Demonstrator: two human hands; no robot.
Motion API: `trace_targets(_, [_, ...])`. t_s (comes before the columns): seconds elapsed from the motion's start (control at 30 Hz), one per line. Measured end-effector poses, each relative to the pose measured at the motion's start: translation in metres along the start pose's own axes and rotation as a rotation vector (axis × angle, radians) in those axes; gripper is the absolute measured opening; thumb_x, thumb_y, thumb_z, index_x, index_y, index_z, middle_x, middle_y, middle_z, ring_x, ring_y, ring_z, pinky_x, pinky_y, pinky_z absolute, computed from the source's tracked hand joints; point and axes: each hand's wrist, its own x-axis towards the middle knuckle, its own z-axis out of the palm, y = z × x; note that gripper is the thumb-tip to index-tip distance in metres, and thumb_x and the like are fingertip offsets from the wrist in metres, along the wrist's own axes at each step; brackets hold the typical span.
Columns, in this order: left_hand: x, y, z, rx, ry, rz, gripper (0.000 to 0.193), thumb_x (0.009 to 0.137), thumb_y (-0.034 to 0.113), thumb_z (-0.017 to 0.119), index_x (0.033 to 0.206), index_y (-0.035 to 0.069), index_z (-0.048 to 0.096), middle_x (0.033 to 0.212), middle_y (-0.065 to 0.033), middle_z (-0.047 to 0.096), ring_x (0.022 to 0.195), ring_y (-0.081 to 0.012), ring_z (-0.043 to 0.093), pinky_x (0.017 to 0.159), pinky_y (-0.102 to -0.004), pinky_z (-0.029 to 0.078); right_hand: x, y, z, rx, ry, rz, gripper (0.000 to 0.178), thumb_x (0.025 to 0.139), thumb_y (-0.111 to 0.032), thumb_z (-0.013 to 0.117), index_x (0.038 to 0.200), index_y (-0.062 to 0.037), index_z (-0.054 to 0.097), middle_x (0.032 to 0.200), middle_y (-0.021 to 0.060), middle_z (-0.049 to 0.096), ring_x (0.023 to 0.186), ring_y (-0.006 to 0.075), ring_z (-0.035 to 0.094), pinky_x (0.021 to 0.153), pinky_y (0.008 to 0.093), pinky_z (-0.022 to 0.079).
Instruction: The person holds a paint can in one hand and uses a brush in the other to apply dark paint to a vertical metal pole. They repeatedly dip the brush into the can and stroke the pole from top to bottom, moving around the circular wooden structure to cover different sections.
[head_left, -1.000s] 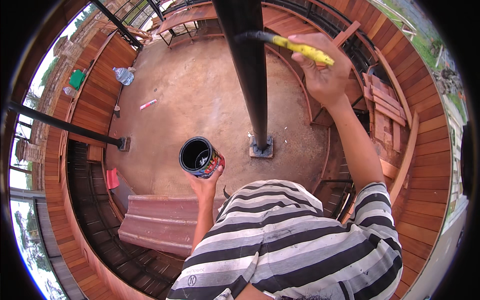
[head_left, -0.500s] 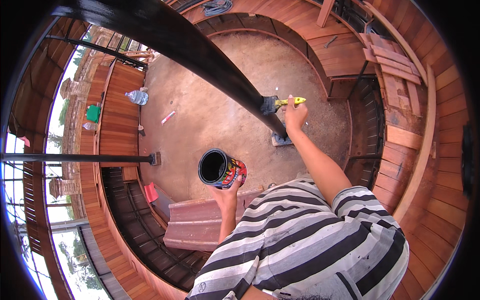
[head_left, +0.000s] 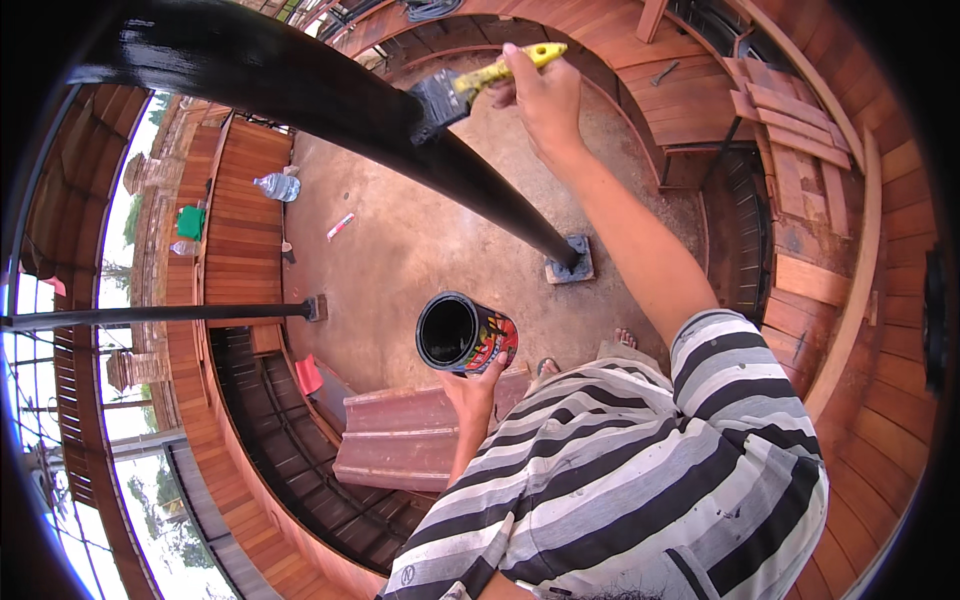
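My right hand point(head_left: 545, 100) grips the yellow handle of a paintbrush point(head_left: 490, 76). Its bristles, dark with paint, press against the right side of a thick black post point(head_left: 330, 90), partway up. The post looks wet and glossy near its top and stands on a small square base point(head_left: 570, 262). Lower down, my left hand point(head_left: 472, 390) is wrapped round the underside of a paint can point(head_left: 492, 338). The can has a colourful label and a black-smeared rim; its mouth is uncovered and dark inside. Some fingers are hidden behind the can.
Round the dirt floor point(head_left: 400, 240) curve wooden benches point(head_left: 245, 215). A second thin post point(head_left: 200, 313) stands at left. A large clear bottle point(head_left: 280, 187) and a red-and-white tube point(head_left: 341, 226) lie beyond. Reddish corrugated sheets point(head_left: 390, 450) are near my left forearm; loose planks point(head_left: 795, 125) lie at right.
My right hand has brought the brush up the post, away from its base and to the left. The paint can in my left hand has shifted slightly right.
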Motion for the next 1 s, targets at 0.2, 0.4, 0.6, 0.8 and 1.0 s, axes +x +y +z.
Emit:
trace_targets(0.2, [0.004,0.009,0.004,0.011,-0.015,0.003,0.109,0.069,0.019,0.105,0.154,-0.006,0.042,0.147,-0.0219,0.058,0.132,-0.0294,0.061,0.115,-0.0414,0.049,-0.11,0.216,-0.193,-0.424,0.522,0.632,0.041,0.108,-0.028,0.068,0.086,0.0057,0.069,0.073,0.0161,0.075,0.054,0.023,0.07,0.054,0.0375,0.058])
trace_targets(0.4, [-0.013,-0.006,0.0,-0.007,0.092,-0.007,0.113,0.067,0.019,0.106,0.156,-0.005,0.041,0.148,-0.0212,0.056,0.134,-0.0299,0.06,0.117,-0.0422,0.048,-0.094,0.169,-0.121,-0.909,0.069,0.252,0.041,0.099,-0.034,0.075,0.086,0.0049,0.072,0.077,0.0237,0.074,0.075,0.032,0.079,0.072,0.0469,0.059])
trace_targets(0.6, [0.005,-0.009,0.011,0.009,0.039,0.005,0.115,0.065,0.024,0.107,0.155,-0.005,0.04,0.144,-0.0211,0.059,0.134,-0.0299,0.06,0.116,-0.0435,0.047,-0.007,-0.049,-0.003,-0.079,-0.033,-0.147,0.032,0.11,-0.03,0.07,0.102,0.0012,0.073,0.085,0.0107,0.074,0.064,0.013,0.066,0.06,0.0283,0.054])
trace_targets(0.8, [0.033,-0.019,0.0,-0.018,0.02,0.083,0.116,0.065,0.023,0.106,0.155,-0.002,0.038,0.147,-0.0202,0.057,0.135,-0.0308,0.06,0.116,-0.0442,0.048,-0.106,0.075,-0.088,0.136,0.229,0.471,0.034,0.112,-0.029,0.068,0.112,0.0056,0.068,0.094,0.0145,0.075,0.073,0.018,0.072,0.066,0.0309,0.061])
trace_targets(1.0, [0.09,-0.016,-0.03,-0.012,-0.032,0.173,0.12,0.065,0.023,0.106,0.157,0.0,0.034,0.148,-0.0207,0.058,0.136,-0.031,0.061,0.116,-0.0445,0.049,-0.219,0.079,-0.123,-0.822,-0.233,-0.013,0.021,0.104,-0.014,0.076,0.121,-0.0011,0.074,0.11,0.0158,0.079,0.1,0.027,0.078,0.085,0.0392,0.064])
